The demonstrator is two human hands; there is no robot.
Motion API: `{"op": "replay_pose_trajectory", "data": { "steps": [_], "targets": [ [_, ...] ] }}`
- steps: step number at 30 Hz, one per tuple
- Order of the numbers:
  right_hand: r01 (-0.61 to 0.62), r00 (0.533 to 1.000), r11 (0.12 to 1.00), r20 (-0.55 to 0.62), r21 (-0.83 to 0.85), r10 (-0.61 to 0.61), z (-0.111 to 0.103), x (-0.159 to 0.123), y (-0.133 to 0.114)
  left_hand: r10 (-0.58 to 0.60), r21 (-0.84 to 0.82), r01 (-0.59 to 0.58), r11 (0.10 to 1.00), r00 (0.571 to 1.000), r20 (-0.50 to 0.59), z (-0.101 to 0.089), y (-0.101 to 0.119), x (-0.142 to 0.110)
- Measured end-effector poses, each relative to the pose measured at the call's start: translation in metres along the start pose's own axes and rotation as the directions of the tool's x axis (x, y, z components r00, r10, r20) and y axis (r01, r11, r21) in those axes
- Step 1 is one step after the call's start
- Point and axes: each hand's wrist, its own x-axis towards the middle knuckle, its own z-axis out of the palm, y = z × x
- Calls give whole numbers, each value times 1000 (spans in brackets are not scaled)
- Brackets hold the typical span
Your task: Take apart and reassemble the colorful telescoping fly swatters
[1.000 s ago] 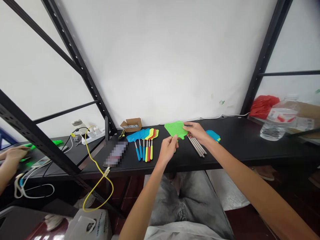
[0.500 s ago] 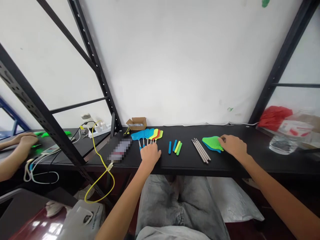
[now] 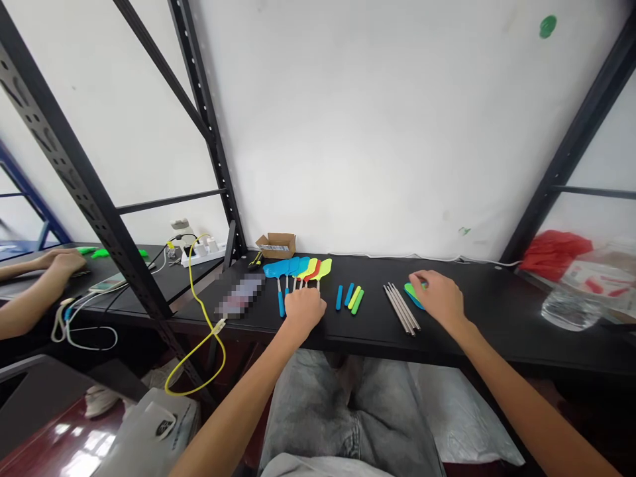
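1. Clock centre: four loose stick-shaped handles in blue, yellow and green (image 3: pixel 350 298), side by side on the black table (image 3: pixel 368 270).
2. 9–10 o'clock: row of fly swatters with blue, yellow and red heads (image 3: pixel 301 267). Left hand (image 3: pixel 305 308) over most of their handles, fingers curled; cannot tell whether grip holds any.
3. 3–4 o'clock: slim silvery rods (image 3: pixel 401 310), lying together.
4. 3 o'clock, past rods: flat blue and green swatter heads (image 3: pixel 414 297), partly hidden by right hand (image 3: pixel 437 295). Fingers bent; grip width and contact unclear.
5. 10 o'clock: open brown cardboard box (image 3: pixel 276 246).
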Motion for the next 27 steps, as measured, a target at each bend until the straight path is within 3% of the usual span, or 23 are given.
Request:
{"op": "replay_pose_trajectory", "data": {
  "steps": [2, 4, 6, 8, 10, 12, 18, 23, 25, 27],
  "targets": [
    [23, 997, 978, 62, 209, -37, 6, -3, -22, 74, -3, -74, 997, 997, -37, 1, 9, -11],
    [-74, 975, 871, 219, 486, -39, 16, -7, -43, 126, -96, -133, 986, 989, -76, 5, 23, -23],
    [-314, 906, 645, 422, 697, -14, 27, -12, -62, 157, -199, -172, 965, 984, -85, 13, 40, -34],
    [-507, 833, 356, 552, 785, -32, 37, -16, -78, 177, -245, -186, 952, 983, -57, 23, 55, -42],
    [-569, 817, 107, 576, 815, -37, 43, -18, -88, 195, -257, -196, 946, 980, -29, 33, 66, -49],
    [-556, 831, -47, 557, 830, 5, 46, -18, -92, 208, -294, -201, 935, 978, -8, 43, 72, -53],
    [-505, 849, -166, 522, 847, 78, 39, -6, -80, 227, -384, -181, 906, 971, 77, 70, 79, -63],
    [-450, 883, -217, 468, 866, 37, 38, -2, -74, 271, -445, -198, 873, 957, 105, 74, 81, -62],
    [-443, 887, -242, 461, 864, 21, 40, -3, -79, 276, -543, -156, 825, 950, 145, 73, 78, -60],
    [-448, 882, -275, 470, 851, 18, 42, -3, -88, 223, -711, -11, 703, 953, 205, 72, 74, -59]
  ]
}}
